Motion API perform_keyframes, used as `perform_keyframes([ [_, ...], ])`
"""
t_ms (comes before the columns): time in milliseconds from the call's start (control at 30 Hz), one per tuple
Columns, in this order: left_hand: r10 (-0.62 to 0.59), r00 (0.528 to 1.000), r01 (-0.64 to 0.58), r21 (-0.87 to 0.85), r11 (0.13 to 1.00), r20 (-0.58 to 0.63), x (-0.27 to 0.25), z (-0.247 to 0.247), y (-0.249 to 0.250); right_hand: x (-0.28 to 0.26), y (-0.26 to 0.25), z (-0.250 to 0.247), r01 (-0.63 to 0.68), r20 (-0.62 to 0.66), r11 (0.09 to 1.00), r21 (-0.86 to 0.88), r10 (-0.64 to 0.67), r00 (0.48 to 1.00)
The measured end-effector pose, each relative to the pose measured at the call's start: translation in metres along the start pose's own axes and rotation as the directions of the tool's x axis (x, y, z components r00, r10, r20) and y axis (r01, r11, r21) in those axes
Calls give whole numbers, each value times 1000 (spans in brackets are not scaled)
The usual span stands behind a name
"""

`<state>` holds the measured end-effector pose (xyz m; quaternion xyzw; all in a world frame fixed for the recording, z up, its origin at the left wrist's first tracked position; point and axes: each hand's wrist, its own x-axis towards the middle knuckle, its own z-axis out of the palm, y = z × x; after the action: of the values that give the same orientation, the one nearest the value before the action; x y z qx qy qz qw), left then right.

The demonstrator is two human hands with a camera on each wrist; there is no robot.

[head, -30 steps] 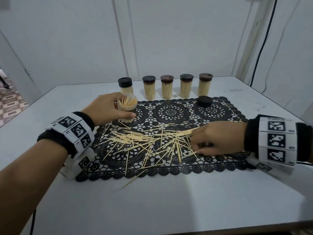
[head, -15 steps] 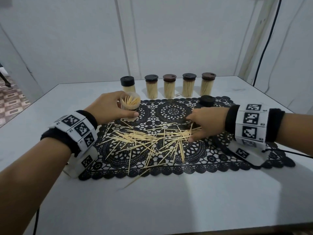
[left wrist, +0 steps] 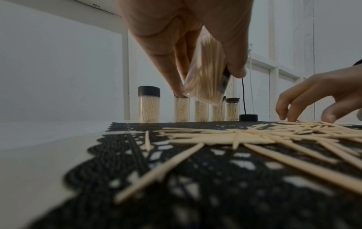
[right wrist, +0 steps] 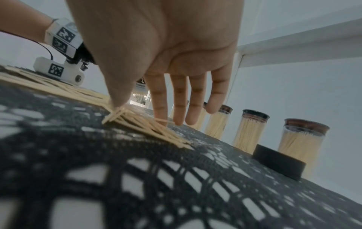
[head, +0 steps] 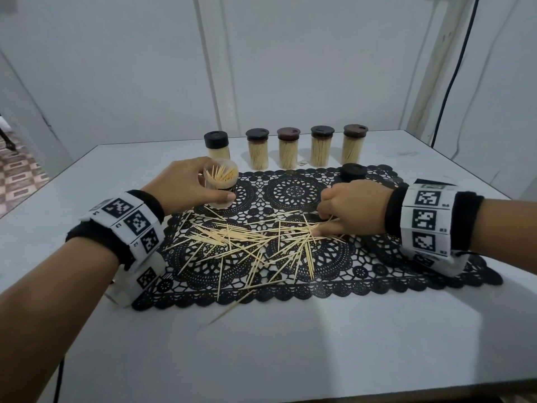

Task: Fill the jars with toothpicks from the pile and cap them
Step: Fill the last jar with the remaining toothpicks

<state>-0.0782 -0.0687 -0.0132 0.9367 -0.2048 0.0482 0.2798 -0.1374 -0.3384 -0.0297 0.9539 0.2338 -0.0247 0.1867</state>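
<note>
- One open jar, clear plastic and round, is in my left hand; thumb and fingers wrap its wall, and it tilts over the far left part of the mat. It is partly filled with toothpicks, tips fanning out of the mouth.
- One loose pile of toothpicks, thin pale wooden sticks with pointed ends, lies criss-crossed across the middle of the mat; a few strays reach the near edge.
- My right hand sits at the pile's right end, fingers spread and bent downward, thumb and fingertips touching sticks; I cannot tell whether any are pinched.
- One loose black cap, a short cylinder, stands on the mat's far right.
- Five capped jars stand in a row behind the mat, all packed with upright toothpicks: three with black lids, two with brown.
- One black lace mat, scalloped and full of round openwork, lies on the smooth white table.
</note>
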Motion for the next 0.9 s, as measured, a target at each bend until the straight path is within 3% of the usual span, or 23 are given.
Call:
perform_keyframes([
  [267,14,1000,-14,8,1000,3,-1,0,0,-7,4,-3,16,157,988,153,-41,987],
  [500,10,1000,-10,10,1000,-2,-1,0,0,-4,-5,-3,51,64,955,294,-73,995],
  [900,6,1000,-6,8,1000,-4,-1,0,0,-4,-9,-6,72,50,947,313,-92,995],
])
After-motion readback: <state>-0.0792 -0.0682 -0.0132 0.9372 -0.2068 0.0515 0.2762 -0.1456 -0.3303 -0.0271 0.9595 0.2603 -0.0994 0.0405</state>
